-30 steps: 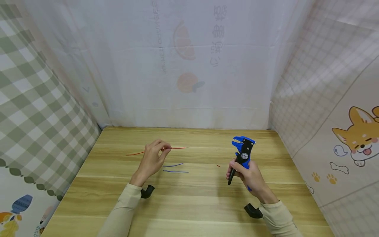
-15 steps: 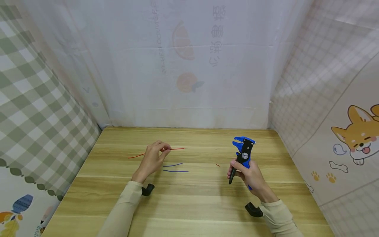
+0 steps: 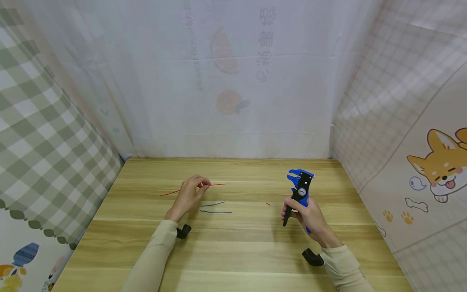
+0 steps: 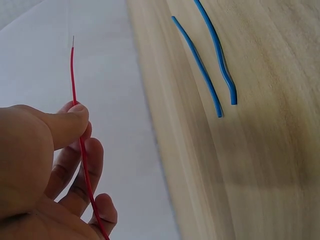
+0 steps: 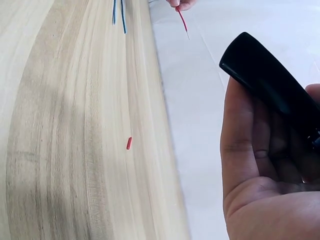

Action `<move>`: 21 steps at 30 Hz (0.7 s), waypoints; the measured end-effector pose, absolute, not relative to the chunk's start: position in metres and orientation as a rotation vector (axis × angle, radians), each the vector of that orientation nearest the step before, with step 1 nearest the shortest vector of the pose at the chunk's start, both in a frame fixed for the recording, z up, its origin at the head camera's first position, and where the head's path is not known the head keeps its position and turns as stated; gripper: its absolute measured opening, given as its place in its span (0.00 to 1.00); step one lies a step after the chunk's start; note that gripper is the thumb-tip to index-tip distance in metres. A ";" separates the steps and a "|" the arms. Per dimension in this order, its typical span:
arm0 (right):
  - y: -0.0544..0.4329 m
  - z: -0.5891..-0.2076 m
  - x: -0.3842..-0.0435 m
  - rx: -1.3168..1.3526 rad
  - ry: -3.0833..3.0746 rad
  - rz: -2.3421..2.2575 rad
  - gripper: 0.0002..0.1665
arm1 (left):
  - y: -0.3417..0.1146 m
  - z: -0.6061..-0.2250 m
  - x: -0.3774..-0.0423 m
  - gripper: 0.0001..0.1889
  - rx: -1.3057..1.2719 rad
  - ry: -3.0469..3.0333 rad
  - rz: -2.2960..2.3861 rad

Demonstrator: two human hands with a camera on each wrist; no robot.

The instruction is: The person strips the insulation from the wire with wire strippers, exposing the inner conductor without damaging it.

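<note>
My left hand (image 3: 189, 196) pinches a thin red wire (image 4: 85, 167) between thumb and index finger, above the table. In the left wrist view, the wire's far end shows a short stretch of bare metal strand. On the right, my right hand (image 3: 310, 215) grips a blue and black wire stripper (image 3: 301, 190) by its handles, its blue mouth pointing away and to the left. Only a black handle (image 5: 270, 75) of it shows in the right wrist view. Between the hands, a tiny red piece of insulation (image 5: 129, 143) lies on the table.
Two short blue wires (image 3: 216, 211) lie on the wooden table (image 3: 233, 255) just right of my left hand. A white curtain (image 3: 164, 101) stands at the table's back edge, with patterned cloth walls at both sides. Black wrist mounts (image 3: 313, 257) sit by the sleeves.
My left hand has shifted very slightly right and down in the head view, the red wire still pinched. The stripper and right hand have hardly moved.
</note>
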State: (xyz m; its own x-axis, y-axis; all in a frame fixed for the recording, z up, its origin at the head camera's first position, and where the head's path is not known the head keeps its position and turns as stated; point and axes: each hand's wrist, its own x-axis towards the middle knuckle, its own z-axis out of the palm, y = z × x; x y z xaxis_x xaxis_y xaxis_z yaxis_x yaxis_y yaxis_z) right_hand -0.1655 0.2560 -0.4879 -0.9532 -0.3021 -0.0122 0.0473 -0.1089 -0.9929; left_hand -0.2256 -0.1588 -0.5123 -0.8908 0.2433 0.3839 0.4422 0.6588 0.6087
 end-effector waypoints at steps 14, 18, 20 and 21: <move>0.258 -0.497 -0.177 -0.213 1.887 -2.144 0.13 | -0.165 -0.537 -0.252 0.05 -0.518 -2.668 -1.106; 0.257 -0.498 -0.177 -0.209 1.891 -2.138 0.17 | -0.173 -0.555 -0.267 0.05 -0.578 -2.625 -1.146; 0.257 -0.498 -0.177 -0.206 1.893 -2.134 0.17 | -0.171 -0.554 -0.269 0.04 -0.566 -2.640 -1.157; 0.256 -0.499 -0.177 -0.204 1.893 -2.132 0.16 | -0.174 -0.563 -0.275 0.04 -0.584 -2.633 -1.161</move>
State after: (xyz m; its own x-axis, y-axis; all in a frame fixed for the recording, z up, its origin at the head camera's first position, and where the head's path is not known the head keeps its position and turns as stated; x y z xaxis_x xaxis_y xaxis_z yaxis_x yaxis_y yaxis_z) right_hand -0.1766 0.2561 -0.4986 -0.9502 -0.3010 -0.0806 0.1157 -0.1006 -0.9882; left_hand -0.2752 -0.1741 -0.5627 -0.9007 0.2725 0.3384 0.4336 0.6124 0.6610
